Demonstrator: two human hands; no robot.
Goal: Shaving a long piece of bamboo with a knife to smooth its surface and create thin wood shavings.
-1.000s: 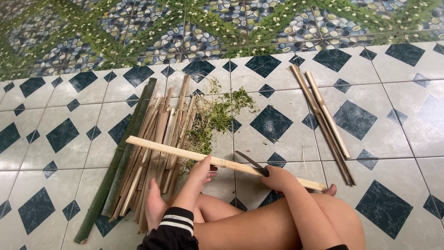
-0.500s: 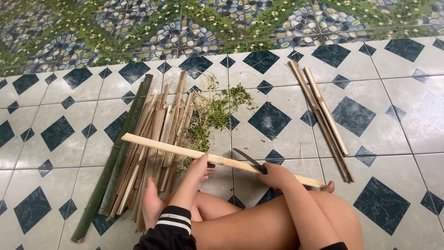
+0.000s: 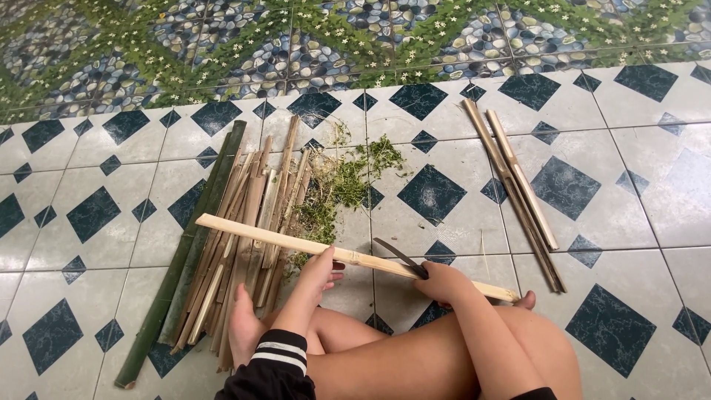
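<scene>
A long pale bamboo strip [image 3: 266, 235] lies slanted across my lap, from upper left to lower right. My left hand [image 3: 320, 271] grips it near the middle. A dark curved knife [image 3: 396, 253] is in my right hand [image 3: 442, 284], its blade resting against the strip's upper side just right of my left hand. My bare legs are crossed under the strip, with one foot [image 3: 243, 332] on the tiles at the left.
A pile of split bamboo strips [image 3: 248, 222] and a long green bamboo piece [image 3: 189, 255] lie on the tiled floor at the left. Green shavings [image 3: 348, 181] are scattered beyond the strip. Two or three more strips [image 3: 515, 189] lie at the right.
The view has shifted slightly. Both hands, the strip and the knife keep nearly the same pose.
</scene>
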